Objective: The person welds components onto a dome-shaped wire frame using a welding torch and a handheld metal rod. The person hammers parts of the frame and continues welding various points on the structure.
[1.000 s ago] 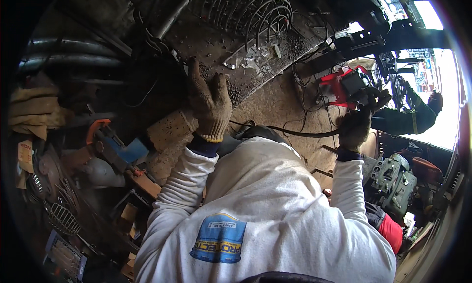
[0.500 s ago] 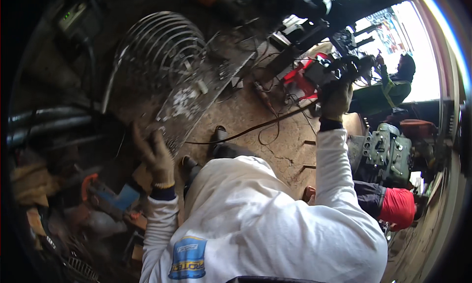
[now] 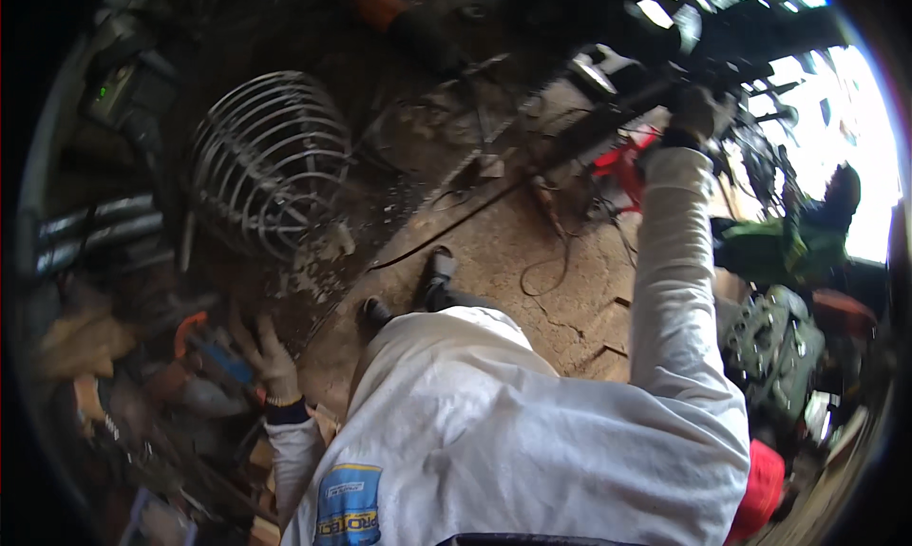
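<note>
My left hand, in a pale work glove, is raised at the lower left with its fingers spread and nothing in them. It is nearest to a blue and orange tool lying among clutter. My right hand, also gloved, is stretched far out to the upper right, against dark metal parts. Its fingers are blurred and partly hidden, so whether it grips anything does not show. A black cable runs from the dark tabletop edge up toward that hand.
A curved cage of metal rings sits on the dark worktop at left. An orange power tool lies farther back. At right are a person in green, a grey-green machine block and a person in red.
My right hand has moved up and right to the dark metal parts. My left hand has drawn back, down and left, away from the worktop. The whole view has shifted.
</note>
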The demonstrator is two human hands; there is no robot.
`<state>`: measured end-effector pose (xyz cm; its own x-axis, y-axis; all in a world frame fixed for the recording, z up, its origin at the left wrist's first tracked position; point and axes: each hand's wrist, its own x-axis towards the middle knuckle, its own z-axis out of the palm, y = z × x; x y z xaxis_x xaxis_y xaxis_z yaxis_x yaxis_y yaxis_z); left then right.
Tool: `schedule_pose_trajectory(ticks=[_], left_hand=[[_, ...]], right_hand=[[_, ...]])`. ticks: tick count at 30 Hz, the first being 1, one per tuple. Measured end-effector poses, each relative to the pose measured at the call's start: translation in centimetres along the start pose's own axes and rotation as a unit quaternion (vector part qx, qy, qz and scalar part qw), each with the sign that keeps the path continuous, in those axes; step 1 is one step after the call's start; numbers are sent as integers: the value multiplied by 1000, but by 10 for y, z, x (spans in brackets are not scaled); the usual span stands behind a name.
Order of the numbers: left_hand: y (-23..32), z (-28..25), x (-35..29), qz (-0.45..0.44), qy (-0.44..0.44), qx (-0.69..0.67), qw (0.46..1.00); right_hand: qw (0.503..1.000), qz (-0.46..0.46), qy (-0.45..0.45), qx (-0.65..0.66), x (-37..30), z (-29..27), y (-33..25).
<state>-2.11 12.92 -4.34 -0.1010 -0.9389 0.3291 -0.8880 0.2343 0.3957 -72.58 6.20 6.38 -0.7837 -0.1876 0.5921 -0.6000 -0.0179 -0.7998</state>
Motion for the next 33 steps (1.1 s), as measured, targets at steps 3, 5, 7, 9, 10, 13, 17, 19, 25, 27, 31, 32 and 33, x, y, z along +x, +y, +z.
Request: schedule_pose_trajectory(ticks=[3, 5, 7, 9, 10, 13, 17, 19, 25, 27, 31, 32, 33], left_hand=[[28, -13, 14, -21, -19, 83, 996], [27, -1, 13, -115, -10, -61, 991], [21, 8, 7, -202, 10, -216, 955], [17, 12, 5, -209, 17, -239, 948], [16, 12, 2, -215, 21, -232, 948], [15, 14, -3, -201, 34, -214, 955], [25, 6, 6, -205, 17, -215, 955], [38, -2, 14, -164, 32, -157, 973], [35, -19, 29, -55, 106, 98, 988], [24, -31, 57, -56, 95, 123, 986], [6, -32, 139, -103, 19, 198, 975], [3, -34, 160, -181, -73, 209, 958], [-1, -31, 176, -251, -165, 214, 930]], right_hand=[[998, 17, -26, 52, 16, 17, 13], [967, -115, -35, -226, 46, 10, 67], [923, -142, -82, -349, 50, 14, 87], [944, -52, -52, -323, 41, 20, 95], [940, -23, -40, -338, 32, 25, 86], [928, 38, -28, -369, 11, 33, 64], [925, 14, -61, -374, 12, 26, 87], [915, -6, -51, -400, 18, 17, 111], [927, 32, -61, -368, 0, 13, 111], [953, 25, -64, -295, -26, 22, 81], [988, 61, -13, -144, -95, 25, 13], [994, 74, -3, -85, -109, 26, 9], [997, 75, -36, -10, -123, 22, 33]])
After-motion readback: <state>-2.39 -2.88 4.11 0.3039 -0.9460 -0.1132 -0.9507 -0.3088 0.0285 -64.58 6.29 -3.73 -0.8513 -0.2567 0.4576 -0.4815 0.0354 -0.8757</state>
